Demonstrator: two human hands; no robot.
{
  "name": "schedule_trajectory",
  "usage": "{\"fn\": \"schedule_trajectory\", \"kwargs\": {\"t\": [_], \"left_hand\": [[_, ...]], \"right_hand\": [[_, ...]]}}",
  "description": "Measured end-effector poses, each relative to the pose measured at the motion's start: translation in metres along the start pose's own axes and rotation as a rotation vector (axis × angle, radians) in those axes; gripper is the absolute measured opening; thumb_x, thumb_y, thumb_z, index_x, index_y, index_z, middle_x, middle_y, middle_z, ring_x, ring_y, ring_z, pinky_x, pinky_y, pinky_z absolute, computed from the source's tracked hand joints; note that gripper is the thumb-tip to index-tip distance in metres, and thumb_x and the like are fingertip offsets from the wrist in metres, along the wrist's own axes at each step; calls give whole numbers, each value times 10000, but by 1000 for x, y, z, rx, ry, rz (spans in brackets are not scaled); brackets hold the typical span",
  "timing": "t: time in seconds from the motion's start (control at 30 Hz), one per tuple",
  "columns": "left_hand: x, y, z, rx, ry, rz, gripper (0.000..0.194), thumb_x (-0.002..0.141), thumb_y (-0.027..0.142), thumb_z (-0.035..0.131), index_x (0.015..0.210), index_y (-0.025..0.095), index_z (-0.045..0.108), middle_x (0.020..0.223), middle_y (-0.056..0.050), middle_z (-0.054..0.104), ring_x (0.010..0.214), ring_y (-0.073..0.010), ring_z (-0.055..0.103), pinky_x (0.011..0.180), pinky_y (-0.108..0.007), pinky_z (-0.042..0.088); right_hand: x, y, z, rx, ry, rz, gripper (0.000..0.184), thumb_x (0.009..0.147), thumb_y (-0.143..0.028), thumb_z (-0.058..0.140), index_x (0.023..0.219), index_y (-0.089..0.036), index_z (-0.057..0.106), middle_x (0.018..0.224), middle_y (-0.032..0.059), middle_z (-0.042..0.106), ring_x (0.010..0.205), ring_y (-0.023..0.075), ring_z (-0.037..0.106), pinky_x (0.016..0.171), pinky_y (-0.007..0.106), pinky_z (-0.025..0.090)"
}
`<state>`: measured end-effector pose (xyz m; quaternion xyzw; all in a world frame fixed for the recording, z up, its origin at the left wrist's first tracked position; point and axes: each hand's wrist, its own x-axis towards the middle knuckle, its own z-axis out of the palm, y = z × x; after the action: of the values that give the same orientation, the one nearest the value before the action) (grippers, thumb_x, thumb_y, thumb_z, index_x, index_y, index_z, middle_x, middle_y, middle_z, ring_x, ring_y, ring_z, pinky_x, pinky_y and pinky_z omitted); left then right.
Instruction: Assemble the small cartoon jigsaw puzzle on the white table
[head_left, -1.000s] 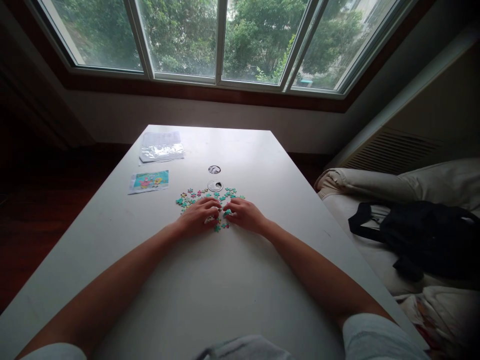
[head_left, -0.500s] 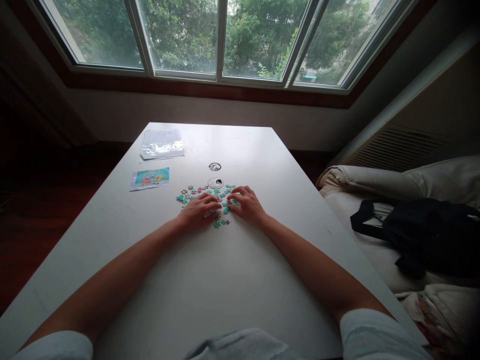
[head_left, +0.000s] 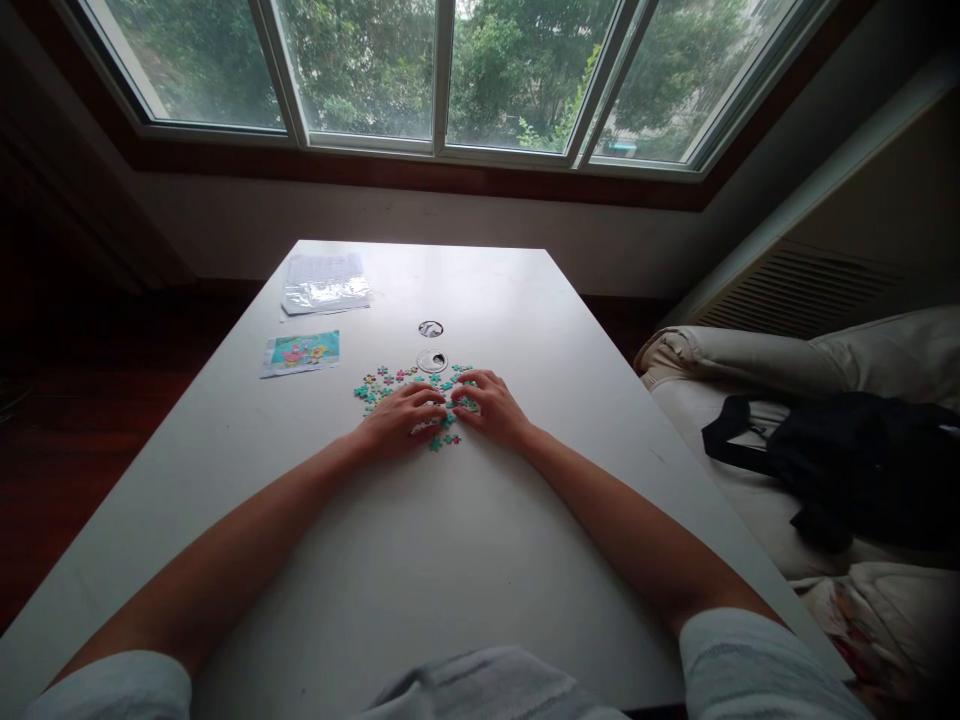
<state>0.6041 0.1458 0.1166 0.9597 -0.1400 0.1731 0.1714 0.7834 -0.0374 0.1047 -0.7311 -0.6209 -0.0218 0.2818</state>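
Small jigsaw puzzle pieces (head_left: pixel 367 390), mostly teal with some pink and yellow, lie in a loose pile on the white table (head_left: pixel 420 560). Over the left part of the pile rests my left hand (head_left: pixel 401 418), its fingers curved and apart, covering some pieces. My right hand (head_left: pixel 491 408) faces it from the pile's right edge, fingers bent with a gap between thumb and forefinger. Both sets of fingertips are close together and touch or hover over pieces; no piece is plainly gripped. A few pieces (head_left: pixel 444 441) lie just in front, between the hands.
Beyond the pile are two round black-and-white items (head_left: pixel 431 361). A cartoon picture card (head_left: pixel 304 351) and a clear plastic packet (head_left: pixel 326 284) lie at the table's left. Right of the table, a padded beige seat (head_left: pixel 720 400) bears a dark bag or garment (head_left: pixel 862 470). A window spans the back.
Both hands have shifted only slightly among the pieces, and the gap between the fingertips has narrowed a little. The view has tilted marginally.
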Motion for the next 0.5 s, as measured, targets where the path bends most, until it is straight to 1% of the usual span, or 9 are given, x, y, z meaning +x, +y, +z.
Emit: {"fn": "schedule_trajectory", "kwargs": {"t": [0.23,0.5], "left_hand": [[2,0,1,9,21,-28,206,986,273,547,1119,262,703,1239,-58,676,1239,-243,539,1090,-440,463],[2,1,-1,-3,31,-27,215,969,258,573,1134,274,710,1233,-58,677,1233,-250,538,1077,-442,471]], "right_hand": [[-1,-2,0,56,-65,-91,243,865,-355,737,1103,-307,714,1368,62,597,1388,291,445,1160,517,345],[0,-3,7,66,-61,-102,151,896,-336,713,1039,-288,721,1384,56,597,1424,291,410,1157,537,358]]}}
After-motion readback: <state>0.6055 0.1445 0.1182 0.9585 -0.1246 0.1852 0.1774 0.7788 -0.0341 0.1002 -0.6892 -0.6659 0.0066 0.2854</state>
